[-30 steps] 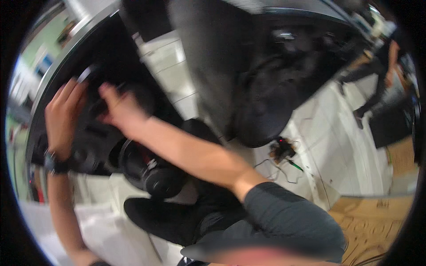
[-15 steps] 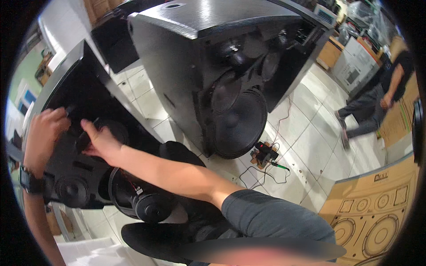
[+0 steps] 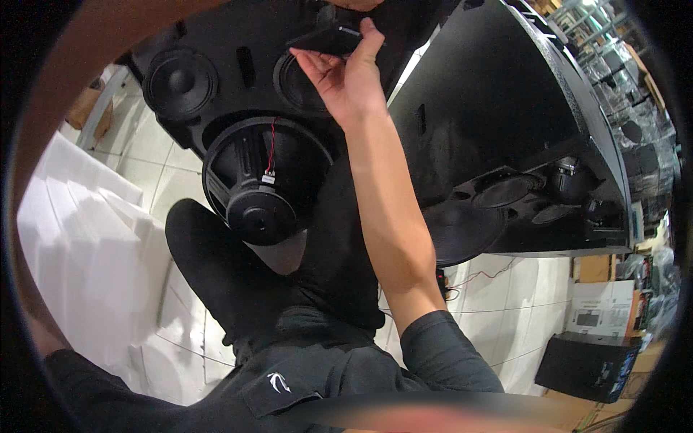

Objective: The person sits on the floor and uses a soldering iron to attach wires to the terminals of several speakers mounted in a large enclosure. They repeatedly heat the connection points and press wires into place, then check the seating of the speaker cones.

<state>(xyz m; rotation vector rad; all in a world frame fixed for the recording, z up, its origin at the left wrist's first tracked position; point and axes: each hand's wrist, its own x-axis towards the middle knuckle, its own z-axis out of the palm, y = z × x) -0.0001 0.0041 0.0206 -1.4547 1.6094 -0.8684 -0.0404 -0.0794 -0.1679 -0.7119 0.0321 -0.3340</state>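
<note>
My right hand (image 3: 350, 83) reaches up to the black speaker cabinet (image 3: 216, 29). Its thumb and fingers close round a black flat-sided piece (image 3: 328, 41) with a bright glint on its edge; what part this is, I cannot make out. At the top rim only a sliver of my left hand (image 3: 354, 3) shows beside that piece, fingers hidden. A small round driver (image 3: 180, 83) sits in the panel, and another (image 3: 296, 81) is partly covered by my right hand. Nearer my knees a large woofer (image 3: 261, 209) shows its frame and magnet, with a thin red wire (image 3: 273, 144) running to its terminal.
A second large black speaker cabinet (image 3: 498, 101) stands close on the right, drivers showing. White foam sheets (image 3: 94, 238) lie at left. Cartons (image 3: 603, 307) and a black box (image 3: 588, 364) are at right. My legs (image 3: 216, 267) flank the woofer on the tiled floor (image 3: 173, 166).
My view has swung left and down, so the first cabinet now fills the top. My left hand has slipped almost out at the top edge. The other person has left view.
</note>
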